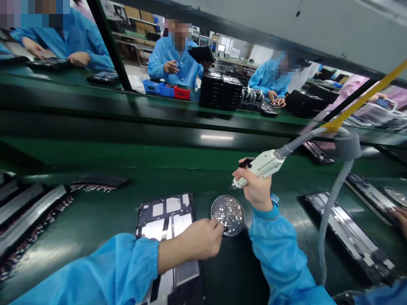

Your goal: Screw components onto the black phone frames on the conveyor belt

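Observation:
My right hand (258, 190) is wrapped round a pale electric screwdriver (266, 164), its tip pointing down and left above the bench. A grey cable runs from its back end. My left hand (205, 238) reaches across a flat black device housing (165, 216) with silvery panels, probably a tablet. Its fingertips are pinched together at the near left rim of a round dish (228, 214) holding many tiny shiny pieces that look like screws. Whatever lies between those fingertips is too small to make out. Part of the housing is hidden under my left forearm.
Stacked dark housings with loose wires (34, 216) line the left. More housings (349, 237) lie on the right, where another person's hand (401, 218) shows. A cable (332, 216) hangs there. Beyond a ledge, several people in blue work near blue bins (159, 87).

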Motion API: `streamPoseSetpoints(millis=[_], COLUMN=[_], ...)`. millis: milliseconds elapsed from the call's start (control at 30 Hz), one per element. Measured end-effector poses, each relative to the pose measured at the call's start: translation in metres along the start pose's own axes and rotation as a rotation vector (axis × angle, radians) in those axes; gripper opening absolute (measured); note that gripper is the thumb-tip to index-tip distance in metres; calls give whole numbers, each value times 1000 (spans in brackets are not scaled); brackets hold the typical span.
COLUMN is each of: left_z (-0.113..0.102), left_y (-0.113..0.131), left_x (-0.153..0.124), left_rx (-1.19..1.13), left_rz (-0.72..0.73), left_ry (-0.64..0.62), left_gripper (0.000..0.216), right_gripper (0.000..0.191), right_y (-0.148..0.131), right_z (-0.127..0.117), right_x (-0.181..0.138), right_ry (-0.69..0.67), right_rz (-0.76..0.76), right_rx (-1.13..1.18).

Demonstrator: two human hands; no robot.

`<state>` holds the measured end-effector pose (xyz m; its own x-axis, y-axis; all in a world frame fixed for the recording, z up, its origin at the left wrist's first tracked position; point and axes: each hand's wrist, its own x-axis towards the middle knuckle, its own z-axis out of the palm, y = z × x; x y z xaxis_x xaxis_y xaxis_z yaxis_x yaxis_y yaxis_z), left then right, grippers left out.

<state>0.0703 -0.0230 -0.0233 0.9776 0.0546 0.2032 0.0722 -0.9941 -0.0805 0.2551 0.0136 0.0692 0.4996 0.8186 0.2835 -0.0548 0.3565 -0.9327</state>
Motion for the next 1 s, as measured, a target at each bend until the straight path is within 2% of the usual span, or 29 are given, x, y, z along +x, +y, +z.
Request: streamPoseSetpoints(millis=[167,333,467,533,567,633,733,800,900,1000], left_z=[8,13,-2,-16,-24,-39,-56,-60,-57,-51], left_y=[-7,-21,-29,-33,-35,-43,-57,-66,-76,-80], left_x=[6,15,1,-14,-21,-34,-46,-52,-58,-63], left_rx=[-34,-55,-98,-209,-299,-539,-933,-1122,-1184,-1150], left_rz=[-5,-57,-98,-145,-194,-386,-827,-1052,-1226,-1295], left_ry=[-16,19,88,176,222,275,286,336,439,520], left_gripper=[17,22,24,41,47,49,28,21,24,30], right_gripper=[22,22,22,22,21,21,21,21,21,20], right_y=[0,0,1,1,2,4,5,6,7,9], right_z=[-1,-2,-2,-3,-3,-2,-2,-2,-2,-3], right_x=[0,-1,-1,0,0,0,-1,-2,-3,-3], right_ry=[4,7,11,4,-2,-16,-35,-45,-52,-59], right_rz=[3,-1,2,3,3,6,11,12,3,-22], right_rx=[-1,-4,0,2,0,-8,-18,-20,-27,-30])
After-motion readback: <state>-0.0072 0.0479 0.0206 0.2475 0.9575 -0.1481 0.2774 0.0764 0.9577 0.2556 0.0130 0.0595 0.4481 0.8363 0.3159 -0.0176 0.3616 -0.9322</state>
